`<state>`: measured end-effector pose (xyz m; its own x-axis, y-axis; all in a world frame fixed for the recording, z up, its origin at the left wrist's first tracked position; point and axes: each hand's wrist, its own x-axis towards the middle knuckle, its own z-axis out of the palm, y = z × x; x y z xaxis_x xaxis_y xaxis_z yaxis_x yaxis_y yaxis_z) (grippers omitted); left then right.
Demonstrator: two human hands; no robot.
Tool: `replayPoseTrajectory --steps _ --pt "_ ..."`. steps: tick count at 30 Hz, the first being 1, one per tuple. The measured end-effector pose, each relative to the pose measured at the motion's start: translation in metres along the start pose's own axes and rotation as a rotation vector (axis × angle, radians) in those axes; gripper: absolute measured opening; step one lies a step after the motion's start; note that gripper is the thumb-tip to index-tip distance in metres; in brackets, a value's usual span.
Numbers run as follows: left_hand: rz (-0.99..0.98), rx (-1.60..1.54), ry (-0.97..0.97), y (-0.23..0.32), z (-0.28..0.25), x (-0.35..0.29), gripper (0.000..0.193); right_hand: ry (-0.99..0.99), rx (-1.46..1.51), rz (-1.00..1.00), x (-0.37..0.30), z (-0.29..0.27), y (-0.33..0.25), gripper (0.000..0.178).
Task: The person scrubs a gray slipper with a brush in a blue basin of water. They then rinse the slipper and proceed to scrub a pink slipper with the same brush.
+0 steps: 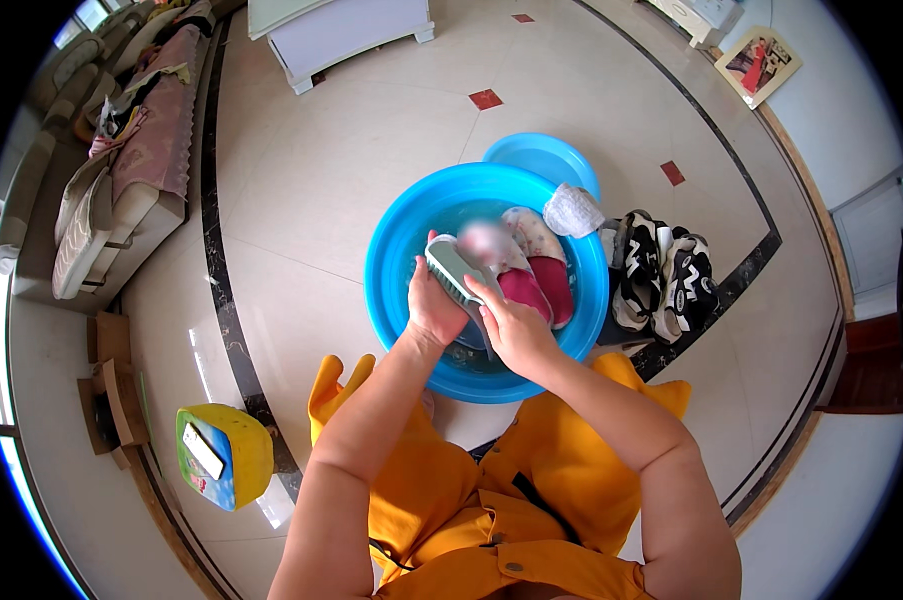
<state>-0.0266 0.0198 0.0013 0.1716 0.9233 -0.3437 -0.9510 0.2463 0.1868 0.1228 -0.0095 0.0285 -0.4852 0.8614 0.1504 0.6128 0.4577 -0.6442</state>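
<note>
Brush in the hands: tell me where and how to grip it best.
Probably take the brush by its handle, from the near right, where the right hand is: it narrows there toward the person, while its bristles face the left hand.

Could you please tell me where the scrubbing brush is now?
In the head view, the scrubbing brush is in the right grip, over the blue basin, just left of the maroon-and-white footwear.

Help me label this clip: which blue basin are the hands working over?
The larger, nearer basin, with a white cloth on its rim. The smaller basin sits beyond it, partly hidden.
</note>
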Motion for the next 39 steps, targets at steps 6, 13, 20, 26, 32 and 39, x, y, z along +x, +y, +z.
replayPoseTrajectory --steps 6,13,20,26,32,39 --pt "-0.106 0.023 -0.033 -0.012 -0.006 -0.003 0.057 0.065 -0.147 -0.026 0.006 0.006 0.006 0.049" --pt "-0.151 0.09 0.028 -0.018 0.007 -0.01 0.058 0.098 -0.222 0.0 0.017 0.009 0.017 0.049" --pt "-0.2 0.215 0.126 -0.025 0.011 -0.013 0.052 0.068 0.081 0.156 0.03 -0.001 0.03 0.043" --pt "-0.129 0.168 0.124 -0.005 0.007 -0.003 0.053 0.109 0.111 0.054 0.021 -0.014 0.023 0.044" --pt "-0.048 0.143 0.142 0.011 0.009 0.001 0.055 -0.058 0.006 0.065 -0.002 -0.017 0.006 0.047" --pt "-0.045 0.179 0.12 0.003 0.008 -0.003 0.053 0.046 -0.14 -0.043 -0.005 0.003 0.016 0.053"
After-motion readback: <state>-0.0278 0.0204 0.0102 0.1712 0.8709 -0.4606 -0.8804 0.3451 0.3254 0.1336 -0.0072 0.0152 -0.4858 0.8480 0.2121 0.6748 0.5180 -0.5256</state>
